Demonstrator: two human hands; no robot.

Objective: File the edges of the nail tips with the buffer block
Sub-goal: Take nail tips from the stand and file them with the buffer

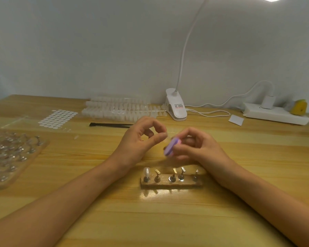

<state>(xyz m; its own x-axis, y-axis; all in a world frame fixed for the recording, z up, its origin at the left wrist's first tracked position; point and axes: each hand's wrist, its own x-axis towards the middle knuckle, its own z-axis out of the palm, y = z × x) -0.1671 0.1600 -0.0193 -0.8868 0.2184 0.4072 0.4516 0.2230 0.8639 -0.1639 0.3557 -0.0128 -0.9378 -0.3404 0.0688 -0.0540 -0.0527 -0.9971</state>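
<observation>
Buffer block (pixel 171 147): lilac, rounded, pink-edged

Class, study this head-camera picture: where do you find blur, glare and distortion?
Head view: motion blur smears the buffer block and the right hand gripping it; the left hand, pinching a nail tip, looks sharper; the lamp burns out the top right corner; the far edge of the table bows; its gloss mirrors the wooden stand.

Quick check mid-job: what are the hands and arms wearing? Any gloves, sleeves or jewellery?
Nothing worn shows. The left hand and right hand are bare, without gloves, and no rings show on the visible fingers. The left forearm and right forearm are uncovered out to the frame's edge, with no sleeve, watch or bracelet at either wrist. The nails are too blurred to tell any polish.
</observation>
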